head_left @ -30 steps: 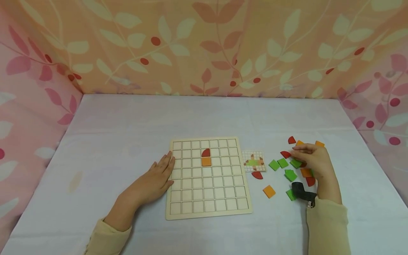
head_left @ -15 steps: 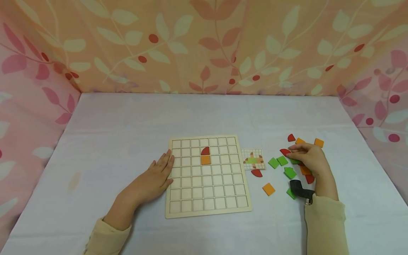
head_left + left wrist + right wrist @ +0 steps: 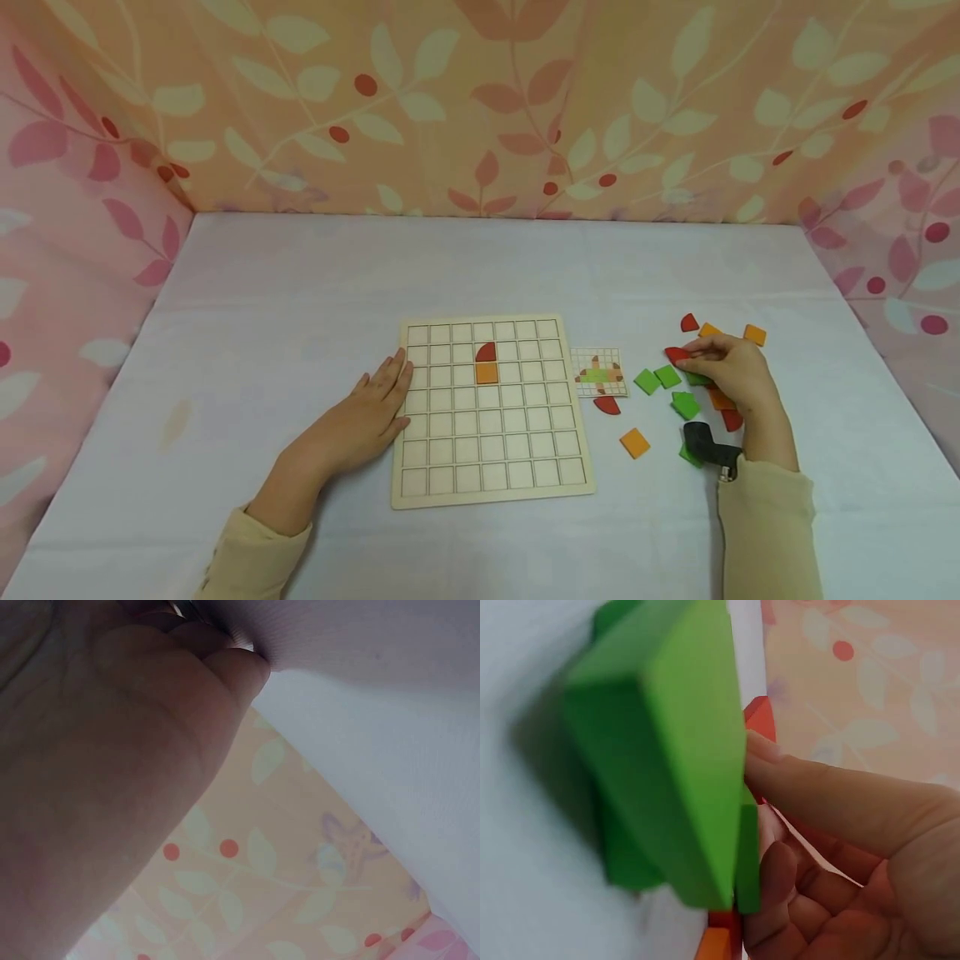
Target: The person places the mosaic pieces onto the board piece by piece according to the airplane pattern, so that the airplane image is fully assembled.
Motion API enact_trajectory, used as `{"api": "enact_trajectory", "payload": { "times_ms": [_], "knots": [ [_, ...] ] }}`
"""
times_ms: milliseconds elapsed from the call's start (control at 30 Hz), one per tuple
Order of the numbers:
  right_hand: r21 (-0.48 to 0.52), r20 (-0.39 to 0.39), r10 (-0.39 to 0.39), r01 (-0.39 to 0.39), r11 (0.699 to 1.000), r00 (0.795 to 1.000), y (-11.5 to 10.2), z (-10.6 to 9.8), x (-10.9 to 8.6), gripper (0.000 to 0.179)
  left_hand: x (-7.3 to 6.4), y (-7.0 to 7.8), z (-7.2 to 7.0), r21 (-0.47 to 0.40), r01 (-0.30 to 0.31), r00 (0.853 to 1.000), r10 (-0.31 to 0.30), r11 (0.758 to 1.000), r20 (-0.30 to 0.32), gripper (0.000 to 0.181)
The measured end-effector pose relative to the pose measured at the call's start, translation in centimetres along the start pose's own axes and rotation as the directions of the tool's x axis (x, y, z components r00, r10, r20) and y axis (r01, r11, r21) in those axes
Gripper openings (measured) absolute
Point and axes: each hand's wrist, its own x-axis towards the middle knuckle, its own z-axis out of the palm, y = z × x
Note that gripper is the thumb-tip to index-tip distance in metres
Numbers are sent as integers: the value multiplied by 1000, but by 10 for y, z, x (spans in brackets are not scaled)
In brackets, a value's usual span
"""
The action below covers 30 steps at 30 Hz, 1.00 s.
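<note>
While left hand [image 3: 363,423] (straight-fingered) touches board [image 3: 495,497] | right hand [image 3: 738,372] pinches red piece [image 3: 675,355]

Leaf-patterned fabric walls [image 3: 420,108] around a white-covered table [image 3: 300,283] show a screened-off tabletop setting.

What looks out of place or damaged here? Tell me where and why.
Nothing looks damaged; two strays stand out mildly: an orange square right of the board and a red quarter-circle by the card, both apart from the main cluster.

The left grip [image 3: 139,742], a bare hand too shadowed to read well, fills the left side, beside leaf-patterned fabric [image 3: 266,889] and white bench [image 3: 394,754].
</note>
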Motion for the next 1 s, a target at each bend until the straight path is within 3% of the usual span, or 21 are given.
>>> {"api": "enact_trajectory", "payload": {
  "times_ms": [367,733,1000],
  "knots": [
    [70,-125,-37,46,997,991,-3,0,-3,35,0,0,0,9,4,1000,-4,1000,13,65],
    [260,-126,-58,89,962,990,-11,4,-4,29,2,0,-1,14,-3,1000,3,1000,12,65],
    [215,-105,-100,121,969,989,-22,8,-6,34,1,-1,0,16,3,1000,-3,1000,18,66]
  ]
}}
